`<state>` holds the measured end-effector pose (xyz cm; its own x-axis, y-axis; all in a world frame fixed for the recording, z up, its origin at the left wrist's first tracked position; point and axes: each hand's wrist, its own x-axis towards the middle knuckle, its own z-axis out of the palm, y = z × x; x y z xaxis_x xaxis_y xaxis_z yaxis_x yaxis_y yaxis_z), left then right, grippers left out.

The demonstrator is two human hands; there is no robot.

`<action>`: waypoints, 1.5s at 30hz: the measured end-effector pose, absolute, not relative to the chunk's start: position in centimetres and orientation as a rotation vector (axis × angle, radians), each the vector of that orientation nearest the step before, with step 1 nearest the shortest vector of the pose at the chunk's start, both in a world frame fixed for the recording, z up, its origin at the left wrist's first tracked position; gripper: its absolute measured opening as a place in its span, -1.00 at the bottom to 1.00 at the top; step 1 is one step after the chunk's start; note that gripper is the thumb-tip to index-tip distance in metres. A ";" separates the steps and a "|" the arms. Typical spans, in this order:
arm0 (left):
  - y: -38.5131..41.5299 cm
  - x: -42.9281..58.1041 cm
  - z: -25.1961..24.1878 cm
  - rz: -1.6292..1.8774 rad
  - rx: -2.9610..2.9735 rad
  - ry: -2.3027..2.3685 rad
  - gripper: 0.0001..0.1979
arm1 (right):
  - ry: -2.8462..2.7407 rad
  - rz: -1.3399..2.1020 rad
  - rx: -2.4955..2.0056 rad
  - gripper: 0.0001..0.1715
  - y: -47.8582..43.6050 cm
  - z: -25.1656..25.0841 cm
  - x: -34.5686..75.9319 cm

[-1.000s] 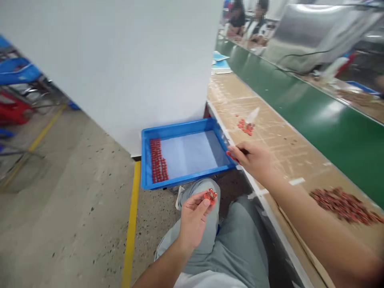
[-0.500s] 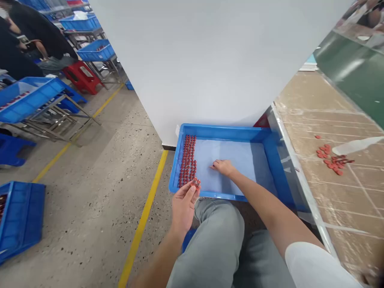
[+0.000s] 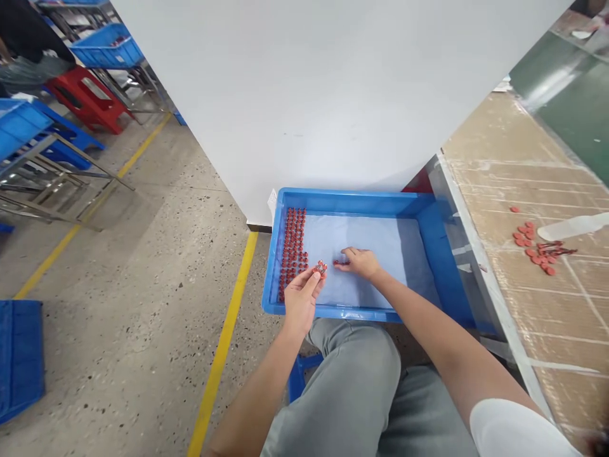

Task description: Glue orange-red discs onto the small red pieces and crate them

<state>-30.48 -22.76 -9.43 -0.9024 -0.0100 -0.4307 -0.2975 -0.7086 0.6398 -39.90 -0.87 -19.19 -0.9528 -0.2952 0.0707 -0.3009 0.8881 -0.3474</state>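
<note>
A blue tray (image 3: 431,238) rests in front of my knees, lined with a pale sheet. Small red parts stand in rows (image 3: 292,251) along its left side. My left hand (image 3: 302,298) is over the tray's near left corner, its fingers pinched on a small cluster of red parts (image 3: 321,268). My right hand (image 3: 360,261) lies inside the tray on the pale sheet, fingers curled on a small red part (image 3: 339,262) at its fingertips.
A brown workbench (image 3: 518,190) on the right holds a loose pile of red parts (image 3: 535,244) and a clear plastic bag (image 3: 573,225). A green conveyor (image 3: 566,95) runs beyond. A white panel (image 3: 309,95) stands behind the tray. Blue crates (image 3: 107,47), a red stool (image 3: 85,98) and a yellow floor line (image 3: 223,343) lie left.
My right hand went from the workbench edge into the tray and now rests on the sheet. My left hand rose with its cluster from above my knee to over the tray.
</note>
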 end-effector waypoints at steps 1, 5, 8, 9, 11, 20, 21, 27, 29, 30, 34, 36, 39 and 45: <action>-22.6 -30.6 -9.7 2.699 -0.612 1.129 -0.71 | -3.020 0.622 0.411 -0.36 -0.7 -18.2 -39.8; -21.9 -31.0 -10.6 2.705 -0.565 1.227 -0.68 | -2.964 0.914 0.275 -0.36 -1.3 -13.4 -39.2; -21.4 -31.3 -11.4 2.666 -0.517 1.358 -0.64 | -2.921 1.439 0.402 -0.43 -3.1 -10.1 -38.3; -21.3 -31.4 -11.6 2.655 -0.502 1.397 -0.63 | -2.877 1.649 0.439 -0.44 -3.7 -9.4 -38.0; -21.1 -31.6 -11.9 2.643 -0.479 1.448 -0.62 | -2.794 1.926 0.440 -0.44 -4.9 -8.6 -37.6; -20.5 -32.0 -12.8 2.657 -0.486 1.450 -0.62 | -2.821 2.062 0.341 -0.52 -5.9 -10.3 -37.6; -20.4 -32.2 -12.9 2.656 -0.502 1.447 -0.62 | -2.828 2.051 0.353 -0.53 -5.8 -10.5 -37.6; -21.6 -30.4 -11.7 2.647 -0.594 1.526 -0.58 | -3.066 1.486 0.497 -0.56 -5.6 -12.0 -39.7; -22.5 -27.7 -10.8 2.539 -0.540 1.823 -0.69 | -3.146 1.368 0.519 -0.63 -5.7 -13.1 -41.1; -22.8 -26.0 -10.5 2.465 -0.502 1.923 -0.77 | -3.195 1.299 0.536 -0.68 -5.8 -13.7 -41.9; -22.3 -18.9 -10.8 2.184 -0.187 2.059 -0.77 | -3.358 0.971 0.606 -0.80 -6.5 -16.5 -44.6; -21.3 -16.4 -11.6 2.040 0.031 2.059 -0.70 | -3.387 0.803 0.650 -0.83 -6.9 -17.6 -45.7; -20.1 -14.8 -12.8 1.793 0.377 2.142 -0.57 | -3.397 0.586 0.701 -0.83 -7.5 -18.6 -46.6; -19.1 -14.9 -14.1 1.564 0.535 2.379 -0.59 | -3.424 0.322 0.690 -0.73 -8.1 -18.9 -47.4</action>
<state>-14.87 -19.07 -14.12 -0.9028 0.4300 -0.0027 0.1680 0.3586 0.9183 -47.39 -8.09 -18.87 -0.8590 -0.4043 -0.3141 -0.3386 0.9088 -0.2438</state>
